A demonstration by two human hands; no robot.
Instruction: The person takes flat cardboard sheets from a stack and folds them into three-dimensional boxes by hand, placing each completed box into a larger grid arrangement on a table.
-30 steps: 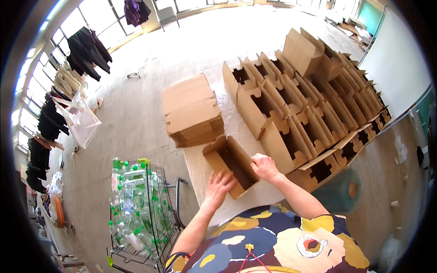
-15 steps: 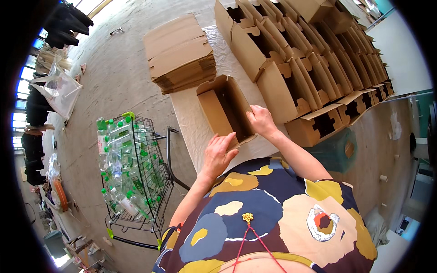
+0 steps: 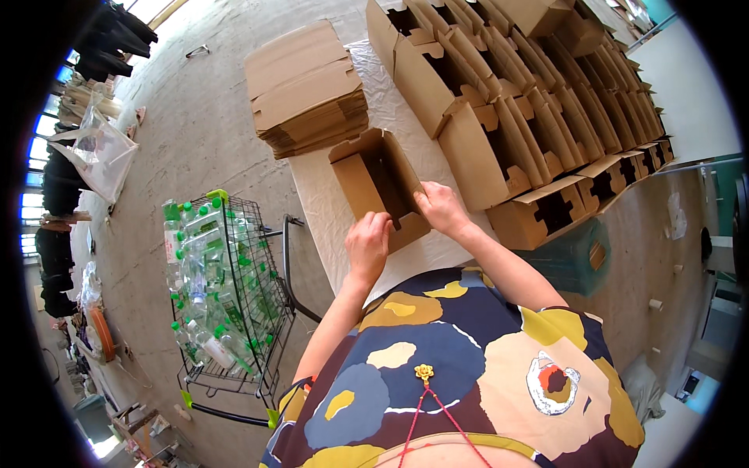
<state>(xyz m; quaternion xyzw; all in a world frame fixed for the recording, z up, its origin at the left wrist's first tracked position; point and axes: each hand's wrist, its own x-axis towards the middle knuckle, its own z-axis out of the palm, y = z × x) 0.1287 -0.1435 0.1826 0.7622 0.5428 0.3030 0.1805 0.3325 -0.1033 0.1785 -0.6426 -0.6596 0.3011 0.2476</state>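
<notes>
Head view, item one: an open brown corrugated cardboard box [image 3: 380, 186], half-assembled, lying on its side on the white cloth-covered table [image 3: 328, 210], directly under your fingertips. Your left hand [image 3: 368, 243] rests at its near lower corner, fingers curled down onto the bottom flap edge. Your right hand [image 3: 441, 209] presses on the near right wall, fingers bent over the edge; whether the thumbs pinch the board I cannot tell. The open mouth faces away from your fingers, up and to the left.

Handling, by judgement: light, stiff along the panels, weak at the creases; the flaps will bend or tear if you force them. Dry, not slippery. Take hold at the folded edges and corners, not mid-panel.

Item two: a stack of flat brown cardboard blanks [image 3: 307, 86], beyond your left fingers, well apart.

Item three: rows of assembled brown cartons [image 3: 538, 101], beyond and right of your right fingers, the nearest just beside the box.

Item four: a black wire trolley [image 3: 234, 296] holding clear plastic bottles with green caps [image 3: 204, 265], left of your left fingers, beside the table.
</notes>
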